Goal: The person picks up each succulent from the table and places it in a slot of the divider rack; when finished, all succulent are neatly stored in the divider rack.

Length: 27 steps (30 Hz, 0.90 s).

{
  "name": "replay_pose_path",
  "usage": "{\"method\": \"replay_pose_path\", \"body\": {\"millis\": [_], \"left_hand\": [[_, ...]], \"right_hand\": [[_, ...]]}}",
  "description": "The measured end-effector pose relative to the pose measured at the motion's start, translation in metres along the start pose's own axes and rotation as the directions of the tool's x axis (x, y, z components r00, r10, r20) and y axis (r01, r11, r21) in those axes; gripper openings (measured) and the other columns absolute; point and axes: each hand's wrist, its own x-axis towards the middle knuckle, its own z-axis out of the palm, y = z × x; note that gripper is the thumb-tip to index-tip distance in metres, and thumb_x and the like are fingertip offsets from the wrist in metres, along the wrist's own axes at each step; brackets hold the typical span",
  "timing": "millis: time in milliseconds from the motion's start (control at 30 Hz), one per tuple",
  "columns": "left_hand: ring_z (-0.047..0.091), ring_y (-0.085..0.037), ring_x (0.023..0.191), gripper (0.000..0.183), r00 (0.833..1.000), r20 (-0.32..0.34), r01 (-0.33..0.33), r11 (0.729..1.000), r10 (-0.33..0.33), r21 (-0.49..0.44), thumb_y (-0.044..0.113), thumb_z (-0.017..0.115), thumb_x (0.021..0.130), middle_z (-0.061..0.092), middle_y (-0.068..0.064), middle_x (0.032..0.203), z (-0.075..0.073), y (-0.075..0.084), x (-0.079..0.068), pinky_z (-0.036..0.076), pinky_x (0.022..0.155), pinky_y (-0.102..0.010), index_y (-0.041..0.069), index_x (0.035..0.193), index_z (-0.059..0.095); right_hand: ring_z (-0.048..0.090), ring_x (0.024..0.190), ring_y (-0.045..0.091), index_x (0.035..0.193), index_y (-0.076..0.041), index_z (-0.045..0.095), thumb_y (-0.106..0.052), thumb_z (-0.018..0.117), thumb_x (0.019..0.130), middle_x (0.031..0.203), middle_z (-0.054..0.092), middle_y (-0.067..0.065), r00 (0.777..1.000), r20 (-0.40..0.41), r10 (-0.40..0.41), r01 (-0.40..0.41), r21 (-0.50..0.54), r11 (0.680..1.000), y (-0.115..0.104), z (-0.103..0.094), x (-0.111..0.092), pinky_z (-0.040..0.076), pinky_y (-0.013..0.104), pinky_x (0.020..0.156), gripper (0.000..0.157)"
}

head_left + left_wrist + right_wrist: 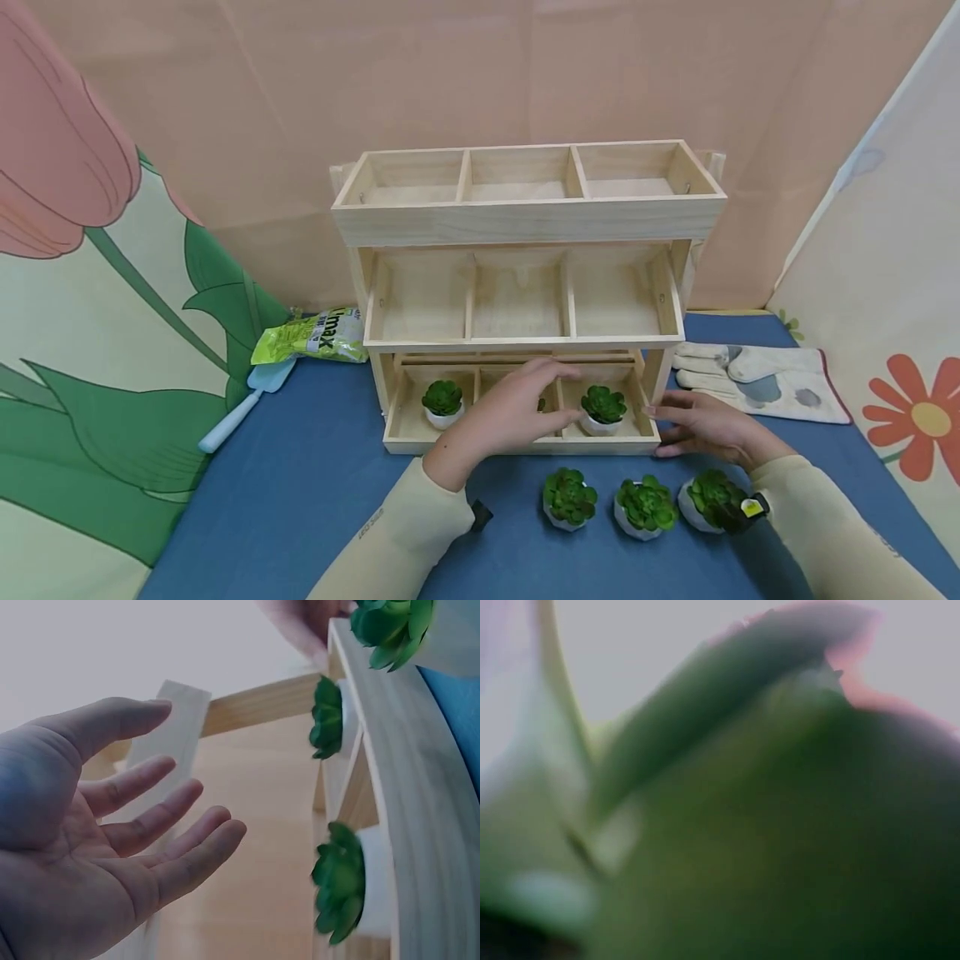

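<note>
My left hand (pixel 517 404) is over the bottom tray of a wooden three-tier shelf (pixel 525 223), its fingertips beside the potted succulent (pixel 603 406) in the right compartment. In the left wrist view that hand (pixel 142 810) has its fingers spread and loosely bent, with nothing between them. Another potted succulent (pixel 442 400) sits in the left compartment, and one in the middle is mostly hidden behind my left hand. My right hand (pixel 701 425) rests with its fingertips at the bottom tray's right end. Blurred green leaves (pixel 742 825) fill much of the right wrist view.
Three more potted succulents (pixel 570 498) stand in a row on the blue cloth (pixel 315 483) before the shelf, the rightmost under my right wrist. A green-white bag (pixel 322 335) and a light blue trowel (pixel 243 408) lie left; white gloves (pixel 772 379) lie right.
</note>
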Motion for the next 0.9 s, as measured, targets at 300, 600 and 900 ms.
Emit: {"method": "replay_pose_path", "body": {"millis": [300,600,900], "left_hand": [[0.065,-0.025,0.129,0.043,0.988,-0.134,0.075,0.996,-0.08,-0.042,0.041,0.069,0.105,0.061,0.007,0.149,-0.017,-0.013,-0.043,0.058,0.103,-0.048,0.031,0.146,0.062],[0.068,-0.027,0.127,0.035,0.882,-0.398,0.236,0.967,-0.254,-0.094,0.033,0.072,0.104,0.069,-0.005,0.137,-0.057,-0.062,-0.094,0.061,0.105,-0.05,0.019,0.136,0.067],[0.057,-0.037,0.142,0.059,0.779,-0.437,0.412,0.892,-0.45,-0.186,0.044,0.063,0.108,0.052,-0.015,0.158,-0.09,-0.107,-0.129,0.055,0.107,-0.06,0.01,0.155,0.049]], "right_hand": [[0.068,0.131,0.043,0.169,0.005,0.012,-0.034,0.06,0.111,0.169,0.024,0.041,1.0,-0.011,0.003,-0.003,-0.002,1.0,0.001,0.002,0.001,0.065,0.049,0.098,0.086],[0.068,0.131,0.042,0.17,0.005,0.008,-0.034,0.06,0.111,0.17,0.02,0.041,1.0,-0.007,0.015,-0.015,0.006,1.0,0.0,0.003,0.0,0.065,0.049,0.099,0.087],[0.066,0.134,0.045,0.169,0.005,0.007,-0.034,0.059,0.111,0.17,0.021,0.041,1.0,-0.002,0.015,-0.015,0.004,1.0,-0.001,0.002,-0.002,0.065,0.049,0.1,0.087]]}}
